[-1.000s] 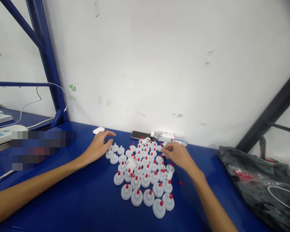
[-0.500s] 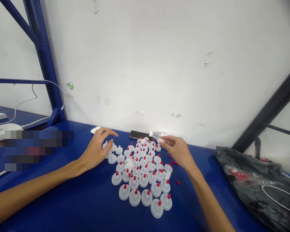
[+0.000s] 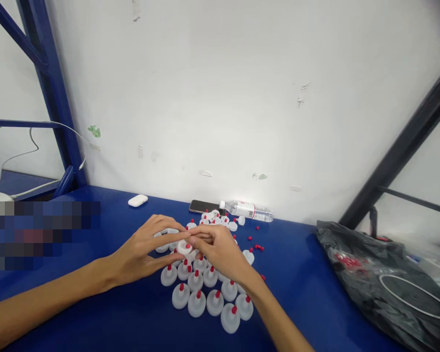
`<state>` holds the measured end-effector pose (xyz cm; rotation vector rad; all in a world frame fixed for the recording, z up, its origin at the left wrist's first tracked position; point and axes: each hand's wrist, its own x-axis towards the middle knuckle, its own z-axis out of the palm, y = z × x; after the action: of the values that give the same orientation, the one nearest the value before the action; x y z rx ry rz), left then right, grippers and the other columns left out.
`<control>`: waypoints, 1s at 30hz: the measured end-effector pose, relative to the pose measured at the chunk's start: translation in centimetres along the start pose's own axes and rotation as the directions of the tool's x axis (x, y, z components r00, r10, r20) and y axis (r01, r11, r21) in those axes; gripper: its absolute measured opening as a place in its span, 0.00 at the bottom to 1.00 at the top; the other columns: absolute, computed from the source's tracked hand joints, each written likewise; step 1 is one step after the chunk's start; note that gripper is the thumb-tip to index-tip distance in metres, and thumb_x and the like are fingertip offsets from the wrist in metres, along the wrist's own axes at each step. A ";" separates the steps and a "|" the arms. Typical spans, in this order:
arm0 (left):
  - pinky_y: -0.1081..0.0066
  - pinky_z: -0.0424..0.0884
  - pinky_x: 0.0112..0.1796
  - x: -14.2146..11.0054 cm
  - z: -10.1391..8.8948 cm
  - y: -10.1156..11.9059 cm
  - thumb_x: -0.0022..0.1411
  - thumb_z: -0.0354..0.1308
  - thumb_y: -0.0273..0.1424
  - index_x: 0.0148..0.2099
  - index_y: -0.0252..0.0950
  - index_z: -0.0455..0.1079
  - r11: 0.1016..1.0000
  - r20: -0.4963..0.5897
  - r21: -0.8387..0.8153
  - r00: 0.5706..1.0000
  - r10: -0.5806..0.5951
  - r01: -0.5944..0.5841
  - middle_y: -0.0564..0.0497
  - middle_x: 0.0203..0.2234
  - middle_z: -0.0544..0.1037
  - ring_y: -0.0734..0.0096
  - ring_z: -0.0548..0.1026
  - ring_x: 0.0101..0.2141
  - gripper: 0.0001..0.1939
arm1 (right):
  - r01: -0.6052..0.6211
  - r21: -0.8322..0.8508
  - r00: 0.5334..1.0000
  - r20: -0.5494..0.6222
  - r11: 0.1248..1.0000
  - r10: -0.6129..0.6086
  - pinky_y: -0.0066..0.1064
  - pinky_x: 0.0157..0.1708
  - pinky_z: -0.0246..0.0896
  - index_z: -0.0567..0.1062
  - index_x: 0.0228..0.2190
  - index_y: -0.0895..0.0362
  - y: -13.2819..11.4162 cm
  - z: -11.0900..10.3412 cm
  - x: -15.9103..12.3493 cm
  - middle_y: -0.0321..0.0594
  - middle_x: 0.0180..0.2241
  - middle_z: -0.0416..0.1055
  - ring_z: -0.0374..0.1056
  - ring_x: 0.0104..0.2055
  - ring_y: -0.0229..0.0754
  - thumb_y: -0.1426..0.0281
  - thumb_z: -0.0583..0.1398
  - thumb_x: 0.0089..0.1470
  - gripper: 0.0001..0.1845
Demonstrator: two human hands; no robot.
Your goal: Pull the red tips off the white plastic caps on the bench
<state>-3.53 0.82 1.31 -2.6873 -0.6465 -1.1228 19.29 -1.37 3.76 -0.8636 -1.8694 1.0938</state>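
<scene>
Both hands meet above a cluster of several white plastic caps with red tips (image 3: 205, 293) on the blue table (image 3: 132, 313). My left hand (image 3: 146, 249) pinches one white cap (image 3: 184, 247) between thumb and fingers. My right hand (image 3: 216, 252) has its fingertips pressed together at that cap's top, around a small red tip. Several loose red tips (image 3: 258, 247) lie on the table just right of my right hand.
A phone (image 3: 201, 206) and a lying water bottle (image 3: 247, 210) rest against the white wall. A white earbud case (image 3: 137, 200) sits to the left. A black plastic bag (image 3: 381, 278) with a white cable lies at right. Blue frame posts rise at left and right.
My hands have come together from apart over the caps. My left hand picked up a white cap; my right hand came back from the far loose tips to meet it.
</scene>
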 end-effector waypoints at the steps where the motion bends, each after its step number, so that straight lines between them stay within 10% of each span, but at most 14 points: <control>1: 0.53 0.75 0.46 0.0 0.0 -0.1 0.65 0.61 0.34 0.58 0.43 0.66 1.000 0.004 0.000 1.000 0.017 -0.017 0.49 0.48 0.76 0.60 0.75 0.48 0.20 | -0.009 0.019 1.000 0.010 1.000 0.009 0.29 0.30 0.70 0.79 0.40 0.55 0.1 0.0 0.0 0.38 0.31 0.78 0.74 0.30 0.39 0.63 0.60 0.61 0.12; 14: 0.56 0.77 0.45 0.1 0.1 0.4 0.67 0.59 0.32 0.54 0.40 0.69 1.000 -0.056 0.006 0.998 -0.012 0.012 0.49 0.45 0.78 0.64 0.78 0.43 0.14 | 0.004 -0.170 1.000 -0.027 0.985 -0.009 0.28 0.26 0.62 0.66 0.43 0.50 -1.1 0.4 -0.7 0.33 0.33 0.73 0.72 0.29 0.38 0.55 0.45 0.69 0.16; 21: 0.60 0.77 0.39 0.2 0.1 0.3 0.66 0.59 0.39 0.53 0.39 0.68 0.996 -0.121 0.023 0.989 -0.086 0.090 0.50 0.42 0.78 0.67 0.77 0.37 0.16 | 0.100 -0.634 0.970 -0.109 0.767 -0.216 0.31 0.28 0.42 0.64 0.27 0.54 -0.9 0.8 -0.8 0.31 0.26 0.67 0.58 0.26 0.36 0.63 0.55 0.64 0.14; 30: 0.58 0.76 0.42 0.0 0.0 0.6 0.66 0.59 0.38 0.59 0.42 0.65 0.995 -0.133 0.092 0.990 -0.035 0.047 0.48 0.46 0.77 0.64 0.77 0.41 0.20 | 0.162 -0.808 0.959 -0.006 0.567 -0.283 0.34 0.24 0.37 0.70 0.28 0.54 -1.1 2.1 -1.0 0.36 0.26 0.71 0.58 0.23 0.37 0.64 0.51 0.66 0.16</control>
<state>-3.20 0.31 1.32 -2.5076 -0.7167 -1.2346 17.77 -3.41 3.81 -1.0968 -2.2835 -0.0586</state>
